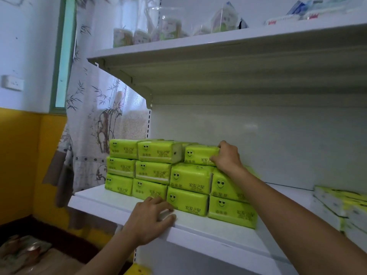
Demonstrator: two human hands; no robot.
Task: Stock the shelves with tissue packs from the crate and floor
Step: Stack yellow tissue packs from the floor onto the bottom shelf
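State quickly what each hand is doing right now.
Left hand: open, resting on the shelf edge.
Right hand: gripping the top green tissue pack.

The bare right arm reaches up and forward. The right grip [227, 155] clasps the end of a tissue pack [198, 155], fingers over its top, thumb on its front. The left grip [151, 217] lies lower, palm down, fingers relaxed.
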